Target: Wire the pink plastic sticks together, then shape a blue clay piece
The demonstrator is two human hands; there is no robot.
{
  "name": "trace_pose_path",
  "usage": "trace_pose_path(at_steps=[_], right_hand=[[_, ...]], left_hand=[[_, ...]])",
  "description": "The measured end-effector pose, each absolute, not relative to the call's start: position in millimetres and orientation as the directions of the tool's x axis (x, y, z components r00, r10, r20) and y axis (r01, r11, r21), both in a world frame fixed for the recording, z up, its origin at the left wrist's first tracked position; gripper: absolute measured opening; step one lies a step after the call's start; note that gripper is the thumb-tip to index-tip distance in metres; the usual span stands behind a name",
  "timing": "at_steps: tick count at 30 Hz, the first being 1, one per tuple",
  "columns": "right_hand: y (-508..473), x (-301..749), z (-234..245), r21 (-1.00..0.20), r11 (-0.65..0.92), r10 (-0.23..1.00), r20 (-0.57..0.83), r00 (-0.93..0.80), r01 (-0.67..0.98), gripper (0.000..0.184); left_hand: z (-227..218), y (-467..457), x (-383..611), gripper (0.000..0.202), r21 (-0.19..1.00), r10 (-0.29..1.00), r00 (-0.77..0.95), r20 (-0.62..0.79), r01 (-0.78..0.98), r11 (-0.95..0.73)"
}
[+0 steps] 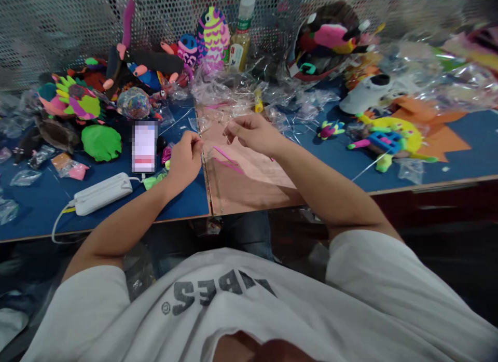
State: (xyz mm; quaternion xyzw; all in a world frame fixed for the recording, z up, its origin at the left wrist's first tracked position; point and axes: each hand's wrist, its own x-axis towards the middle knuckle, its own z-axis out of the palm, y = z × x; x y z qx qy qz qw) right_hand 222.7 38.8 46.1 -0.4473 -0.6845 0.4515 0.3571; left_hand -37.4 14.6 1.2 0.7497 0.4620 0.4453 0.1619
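Observation:
My left hand (187,157) rests on the left edge of a pinkish board (249,180), fingers pinched together at its top corner. My right hand (251,134) hovers over the board's far end, fingers curled in a pinch. Something thin and clear seems to stretch between the two hands, too fine to name. Thin pink clay strips (227,159) lie on the board just below my hands. A phone (144,146) stands left of my left hand.
Blue table (39,201) crowded with colourful clay figures: green disc (101,142), yellow creature (389,136), fish shapes (212,35). White power bank (101,193) with cable at front left. Crumpled clear plastic (241,92), a bottle (241,32), mesh wall behind.

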Motion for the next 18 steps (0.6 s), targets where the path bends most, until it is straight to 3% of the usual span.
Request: trace_pose_path(at_steps=[4,7,10,13,18], right_hand=[[34.9,201.8,34.2,-0.986,0.129,0.95,0.093,-0.297,0.106,0.081],[24.1,182.3,26.9,-0.985,0.173,0.946,0.169,-0.277,-0.01,0.074],[16.6,164.8,25.0,-0.964,0.259,0.958,0.265,-0.113,-0.063,0.062],[15.7,155.3,25.0,-0.954,0.299,0.954,0.299,0.005,0.0,0.06],[18.0,156.0,19.3,-0.932,0.36,0.932,0.361,0.016,0.027,0.047]], left_hand=[[5.2,16.1,-37.8,0.025,0.799,0.87,0.04,0.492,0.375,-0.469],[6.4,15.9,-38.0,0.032,0.793,0.859,-0.003,0.512,0.386,-0.472],[4.8,15.7,-39.3,0.034,0.785,0.849,-0.021,0.529,0.393,-0.479],[2.8,12.9,-41.0,0.031,0.8,0.857,0.025,0.515,0.344,-0.491],[6.1,0.4,-39.3,0.017,0.733,0.81,0.257,0.526,0.346,-0.586]])
